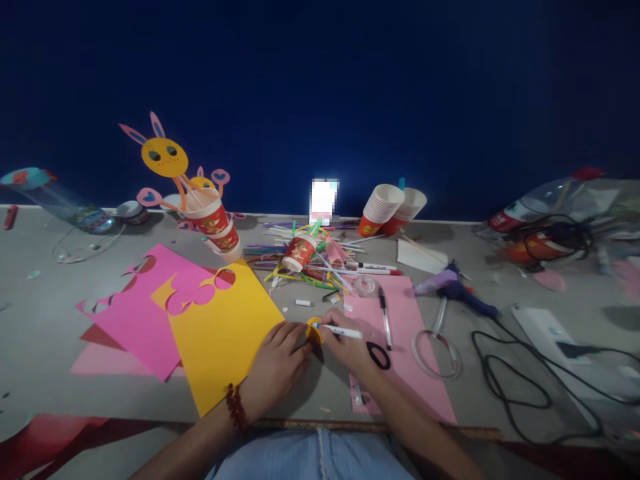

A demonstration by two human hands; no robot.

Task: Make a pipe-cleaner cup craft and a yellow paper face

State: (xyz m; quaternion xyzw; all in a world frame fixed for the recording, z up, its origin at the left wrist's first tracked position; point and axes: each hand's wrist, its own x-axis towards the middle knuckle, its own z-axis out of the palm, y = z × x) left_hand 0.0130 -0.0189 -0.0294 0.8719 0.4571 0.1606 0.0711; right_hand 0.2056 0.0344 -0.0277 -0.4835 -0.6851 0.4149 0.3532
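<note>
Right fingers (327,320) pinch a marker (345,331) crosswise, tip left over yellow disc (315,333); left fingers (286,331), grip unclear.

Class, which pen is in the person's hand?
The white marker in the right hand, tip over the small yellow piece; the others, like the pen on the pink sheet, lie unheld.

A handicraft workspace here, coloured paper (225,333) on the surface (40,320), straws (269,253) and stacked cups (381,210) by its back edge, glue gun (464,298) toward its right.
</note>
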